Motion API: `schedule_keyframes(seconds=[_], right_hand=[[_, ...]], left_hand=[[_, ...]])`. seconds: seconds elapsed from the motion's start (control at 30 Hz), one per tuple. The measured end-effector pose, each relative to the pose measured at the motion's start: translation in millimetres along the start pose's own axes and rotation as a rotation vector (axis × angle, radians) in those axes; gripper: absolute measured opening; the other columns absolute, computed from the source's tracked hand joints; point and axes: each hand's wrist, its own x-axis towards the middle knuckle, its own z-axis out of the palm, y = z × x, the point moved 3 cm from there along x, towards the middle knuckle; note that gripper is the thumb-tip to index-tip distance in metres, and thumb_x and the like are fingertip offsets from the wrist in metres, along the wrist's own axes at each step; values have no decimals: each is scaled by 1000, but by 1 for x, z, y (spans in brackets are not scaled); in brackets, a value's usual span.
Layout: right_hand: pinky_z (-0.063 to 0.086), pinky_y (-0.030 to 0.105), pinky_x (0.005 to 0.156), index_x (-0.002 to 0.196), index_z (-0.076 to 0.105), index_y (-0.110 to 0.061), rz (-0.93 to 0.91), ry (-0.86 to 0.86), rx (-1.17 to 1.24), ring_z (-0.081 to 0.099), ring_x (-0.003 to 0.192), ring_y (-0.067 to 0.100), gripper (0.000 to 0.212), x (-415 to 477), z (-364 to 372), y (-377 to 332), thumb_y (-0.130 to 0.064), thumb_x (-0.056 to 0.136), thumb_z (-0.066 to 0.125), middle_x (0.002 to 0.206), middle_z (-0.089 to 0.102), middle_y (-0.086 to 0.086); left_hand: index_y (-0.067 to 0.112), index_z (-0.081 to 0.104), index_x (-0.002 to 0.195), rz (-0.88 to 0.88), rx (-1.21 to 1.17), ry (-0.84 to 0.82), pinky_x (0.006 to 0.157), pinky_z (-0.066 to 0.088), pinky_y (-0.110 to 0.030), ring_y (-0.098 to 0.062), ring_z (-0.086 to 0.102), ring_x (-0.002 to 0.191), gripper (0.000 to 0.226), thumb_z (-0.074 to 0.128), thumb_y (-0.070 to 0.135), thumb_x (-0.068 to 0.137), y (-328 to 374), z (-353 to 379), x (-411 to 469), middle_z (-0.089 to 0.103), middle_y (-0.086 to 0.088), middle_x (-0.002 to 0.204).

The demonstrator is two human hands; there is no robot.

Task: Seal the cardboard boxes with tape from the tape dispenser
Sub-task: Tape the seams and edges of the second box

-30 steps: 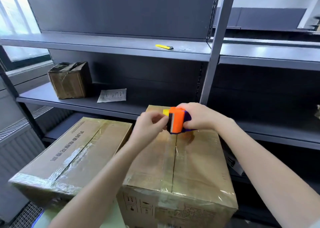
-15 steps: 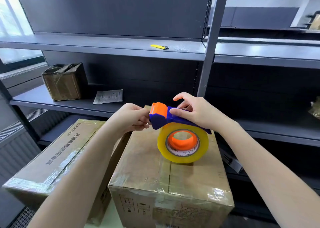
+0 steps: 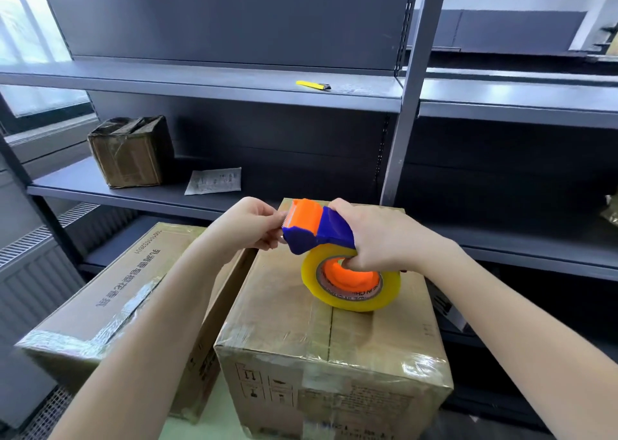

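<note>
A cardboard box (image 3: 334, 342) stands in front of me with clear tape along its top seam and edges. Above its top I hold the tape dispenser (image 3: 317, 232), orange and blue, with a yellowish tape roll (image 3: 351, 282) under it. My right hand (image 3: 378, 235) grips the dispenser, fingers curled into the roll's orange core. My left hand (image 3: 249, 224) pinches at the dispenser's orange cutter end, where the tape's free end is; the tape itself is too clear to make out. A second taped cardboard box (image 3: 110, 292) lies to the left.
Grey metal shelving (image 3: 234, 85) fills the background, with an upright post (image 3: 411, 88) behind the box. A small worn box (image 3: 130, 152) and a paper sheet (image 3: 214, 180) lie on the middle shelf. A yellow utility knife (image 3: 312, 85) rests on the upper shelf. A radiator (image 3: 36, 272) is at left.
The dispenser was turned from end-on to side-on and lifted a little over the box. My right fingers moved into the roll's core. My left hand stays at the cutter end.
</note>
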Motion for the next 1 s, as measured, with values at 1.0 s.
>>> schedule_keyframes(seconds=[1.0], right_hand=[[47,24,63,126,42,-28,20,-336,-118,53,77,10,61,-118,-9,-31,-33,73,73,97,57,-6]], left_hand=[[3,62,81,-168,-2,226,53,41,-19,-13,44,55,23,53,18,95,-102,-31,-129,53,-4,62]])
